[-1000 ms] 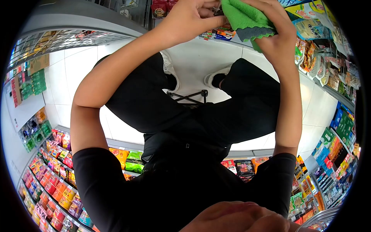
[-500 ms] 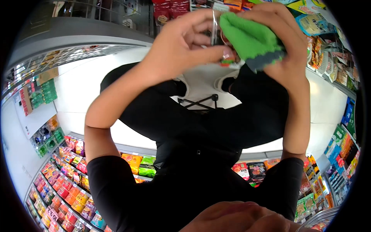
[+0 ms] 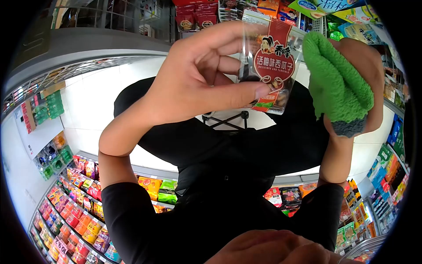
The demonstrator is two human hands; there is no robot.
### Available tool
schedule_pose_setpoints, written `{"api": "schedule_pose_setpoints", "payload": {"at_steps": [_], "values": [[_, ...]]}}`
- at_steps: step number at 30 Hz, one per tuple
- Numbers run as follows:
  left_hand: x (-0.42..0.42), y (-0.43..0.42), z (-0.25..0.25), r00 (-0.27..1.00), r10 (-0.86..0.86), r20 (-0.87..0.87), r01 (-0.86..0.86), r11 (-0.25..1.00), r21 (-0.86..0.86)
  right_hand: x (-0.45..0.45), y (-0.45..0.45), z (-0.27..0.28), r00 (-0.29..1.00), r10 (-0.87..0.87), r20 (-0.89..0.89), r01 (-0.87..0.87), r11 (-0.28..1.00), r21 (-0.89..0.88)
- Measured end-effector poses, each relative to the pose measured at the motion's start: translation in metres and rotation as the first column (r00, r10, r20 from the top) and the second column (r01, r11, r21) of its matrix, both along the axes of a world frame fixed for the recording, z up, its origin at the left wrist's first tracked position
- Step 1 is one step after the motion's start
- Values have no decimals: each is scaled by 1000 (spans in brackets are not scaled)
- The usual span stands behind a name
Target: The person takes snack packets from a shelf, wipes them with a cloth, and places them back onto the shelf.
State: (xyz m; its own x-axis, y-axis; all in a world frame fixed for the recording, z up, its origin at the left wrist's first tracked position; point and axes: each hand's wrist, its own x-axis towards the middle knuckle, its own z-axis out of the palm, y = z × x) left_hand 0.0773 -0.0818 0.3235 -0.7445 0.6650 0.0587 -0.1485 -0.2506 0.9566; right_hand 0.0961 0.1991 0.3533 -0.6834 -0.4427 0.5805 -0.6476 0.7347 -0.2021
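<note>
Between the thumb and fingers of my left hand (image 3: 206,75) is a clear packet of watermelon seeds (image 3: 274,66) with a dark red label. Its printed front faces up toward me, tilted a little. To the right, my right hand (image 3: 369,83) grips a folded green cloth (image 3: 336,79) with a grey underside showing at its lower edge. The cloth hides most of the right fingers. A small gap separates the cloth from the packet's right edge.
Snack packets (image 3: 198,17) fill the shelf ahead, more at upper right (image 3: 356,17). A grey wire rack (image 3: 88,61) stands at left. Shelves of bagged snacks (image 3: 74,211) lie behind on the left. Below the packet is a black folding-stool frame (image 3: 226,119) on white floor.
The green cloth has come off the packet and moved right and down with my right hand. My left hand has lowered slightly, and the packet's label now shows fully.
</note>
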Motion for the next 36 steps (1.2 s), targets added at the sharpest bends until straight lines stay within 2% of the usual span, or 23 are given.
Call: {"api": "schedule_pose_setpoints", "payload": {"at_steps": [3,6,9,10,14,17,18,26,28,31,35,36], "values": [[-1,0,-7,1000,17,-1,-17,999,35,1,-11,-5,983,137,124,-72,903,-425],[-2,0,-9,1000,27,9,-28,999,36,-6,-9,7,957,231,177,-189,955,-228],[-2,1,-7,1000,18,10,-18,1000,-2,-8,-22,5,979,176,107,-170,984,-59],[-2,1,-6,1000,21,6,-21,999,-25,-7,-26,7,986,120,112,-118,993,-31],[-2,1,-6,1000,-10,15,11,998,-68,-12,-20,5,984,61,169,-50,996,-72],[-1,2,-9,1000,5,13,-4,998,-62,-14,-19,-1,983,94,160,-80,992,-93],[-1,2,-10,1000,9,6,-8,998,-68,-15,-19,0,972,156,175,-141,985,-96],[7,13,-17,998,63,-15,-63,998,-27,-14,-19,-2,968,150,201,-128,985,-119],[7,13,-17,999,27,-40,-30,996,-79,-13,-25,-7,970,179,167,-160,979,-123],[9,14,-20,999,-2,-38,-3,992,-127,-8,-30,-4,955,180,234,-155,980,-121],[12,16,-24,997,8,-72,-20,985,-171,-15,-24,-10,967,174,183,-147,977,-154],[11,16,-23,998,-3,-58,-7,986,-167,-14,-24,-10,958,186,220,-153,975,-158]]}}
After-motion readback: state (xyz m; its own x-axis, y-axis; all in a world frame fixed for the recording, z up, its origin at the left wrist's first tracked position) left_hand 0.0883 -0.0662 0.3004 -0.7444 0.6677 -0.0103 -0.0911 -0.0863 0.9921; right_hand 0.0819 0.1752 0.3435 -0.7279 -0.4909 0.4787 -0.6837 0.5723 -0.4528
